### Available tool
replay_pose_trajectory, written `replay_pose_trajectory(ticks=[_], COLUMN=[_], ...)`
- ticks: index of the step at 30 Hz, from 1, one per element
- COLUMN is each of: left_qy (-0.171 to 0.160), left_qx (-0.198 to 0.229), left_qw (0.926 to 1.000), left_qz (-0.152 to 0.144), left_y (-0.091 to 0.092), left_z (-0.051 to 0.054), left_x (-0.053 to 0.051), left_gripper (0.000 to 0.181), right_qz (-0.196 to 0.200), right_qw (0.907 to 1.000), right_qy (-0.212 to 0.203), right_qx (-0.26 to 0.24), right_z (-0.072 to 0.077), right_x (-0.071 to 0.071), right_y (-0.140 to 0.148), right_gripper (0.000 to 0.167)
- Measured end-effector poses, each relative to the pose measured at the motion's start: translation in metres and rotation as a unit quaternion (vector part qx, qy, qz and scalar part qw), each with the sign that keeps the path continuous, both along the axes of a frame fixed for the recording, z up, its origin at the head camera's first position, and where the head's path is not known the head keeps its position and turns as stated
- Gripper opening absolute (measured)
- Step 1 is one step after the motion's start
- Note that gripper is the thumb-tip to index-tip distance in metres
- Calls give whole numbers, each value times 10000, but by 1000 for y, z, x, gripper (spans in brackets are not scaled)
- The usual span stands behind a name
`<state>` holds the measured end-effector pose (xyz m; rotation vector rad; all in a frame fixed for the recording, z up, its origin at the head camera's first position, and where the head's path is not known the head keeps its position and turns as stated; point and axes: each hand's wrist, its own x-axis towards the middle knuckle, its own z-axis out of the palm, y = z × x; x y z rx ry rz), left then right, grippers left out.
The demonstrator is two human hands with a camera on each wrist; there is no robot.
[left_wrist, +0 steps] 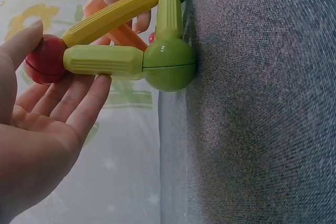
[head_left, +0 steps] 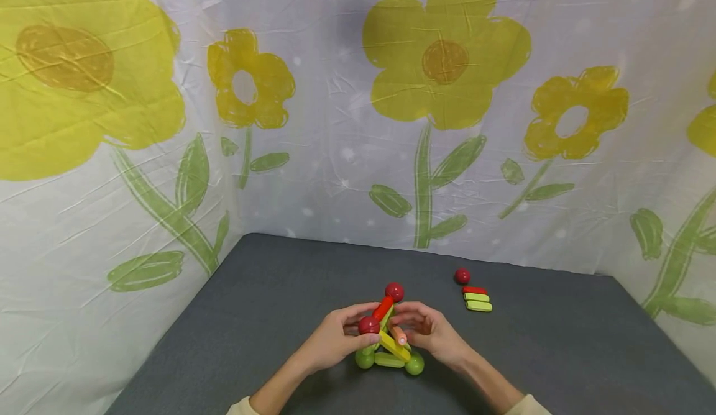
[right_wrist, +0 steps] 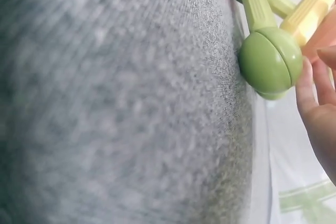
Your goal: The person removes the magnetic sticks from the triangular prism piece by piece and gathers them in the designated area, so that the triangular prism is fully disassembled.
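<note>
Ball-and-stick toy pieces form a frame standing on the table. Its near base has two green balls (left_wrist: pixel 170 65) joined by a light green stick (head_left: pixel 388 360). My left hand (head_left: pixel 335 337) holds the raised red ball (head_left: pixel 368 325) between thumb and fingers; a yellow stick (left_wrist: pixel 110 15) and a light green stick (left_wrist: pixel 103 60) slope down from that ball. A red stick (head_left: pixel 383 309) links it to a farther red ball (head_left: pixel 394 291). At the frame's right side, my right hand (head_left: pixel 433 331) pinches an orange stick (head_left: pixel 399 335). Its far end is hidden.
Behind and right of the frame lie a loose red ball (head_left: pixel 462 276), a red stick (head_left: pixel 474 290) and two light green sticks (head_left: pixel 478 306) in a row. The dark grey tabletop (head_left: pixel 268 297) ends at a flowered curtain (head_left: pixel 335 173) behind and at the sides.
</note>
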<state>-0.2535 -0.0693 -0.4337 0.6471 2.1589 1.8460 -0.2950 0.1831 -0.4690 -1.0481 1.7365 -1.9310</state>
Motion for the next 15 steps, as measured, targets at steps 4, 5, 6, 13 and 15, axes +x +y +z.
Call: replay_pose_trajectory(ticks=[4, 5, 6, 13, 15], left_qy=[-13, -9, 2, 48, 41], left_qx=[20, 18, 14, 4, 11], left_qw=[10000, 10000, 10000, 10000, 10000], left_qz=[-6, -5, -2, 2, -15], left_y=[0, 0, 0, -1, -1], left_z=[0, 0, 0, -1, -1], left_x=[0, 0, 0, 0, 0], left_gripper=[53, 53, 53, 54, 54], right_qz=[-20, -33, -48, -204, -241], right_qw=[9988, 9982, 9976, 9934, 9922], right_qy=[479, 574, 659, 1070, 1179], right_qx=[135, 168, 213, 362, 324], right_z=[1, 1, 1, 3, 3], right_x=[0, 1, 1, 4, 5], right_y=[-3, -4, -4, -7, -7], right_gripper=[48, 48, 48, 52, 54])
